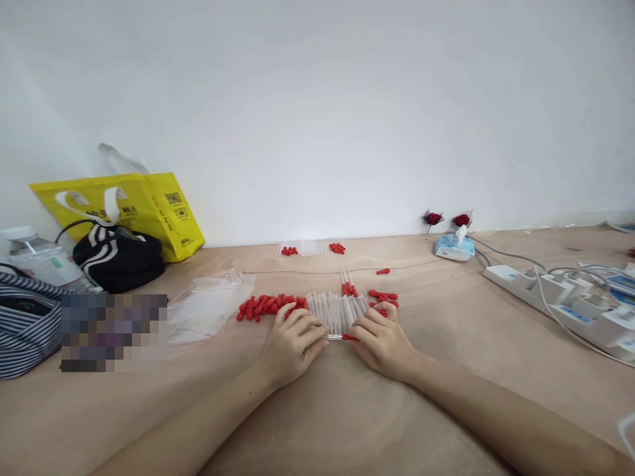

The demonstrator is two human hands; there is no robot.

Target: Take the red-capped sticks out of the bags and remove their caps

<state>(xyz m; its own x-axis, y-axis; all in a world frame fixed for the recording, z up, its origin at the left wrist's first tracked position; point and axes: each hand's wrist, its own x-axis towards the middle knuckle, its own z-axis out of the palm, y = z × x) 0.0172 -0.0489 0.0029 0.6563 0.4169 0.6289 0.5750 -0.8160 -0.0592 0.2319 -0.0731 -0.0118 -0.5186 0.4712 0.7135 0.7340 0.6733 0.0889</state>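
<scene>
A clear thin tube [335,337] lies sideways between my hands, with a red rubber bulb [348,337] at its right end. My left hand [294,345] pinches the tube's left part. The fingers of my right hand [381,340] are closed on the bulb; whether the tube sits inside it is hidden. Just beyond my fingers is a row of clear tubes [333,311]. Left of the row lies a heap of red bulbs [262,305], partly behind my left hand. Several droppers with red bulbs [349,289] lie behind the row, and more red bulbs [383,295] rest beyond my right hand.
Clear zip bags [211,304] lie to the left, near a yellow bag [173,218], a black pouch [119,258] and a plastic bottle [47,258]. Bagged red bulbs [337,248] are by the wall. A tissue pack [454,247] and a power strip [560,307] with cables are right.
</scene>
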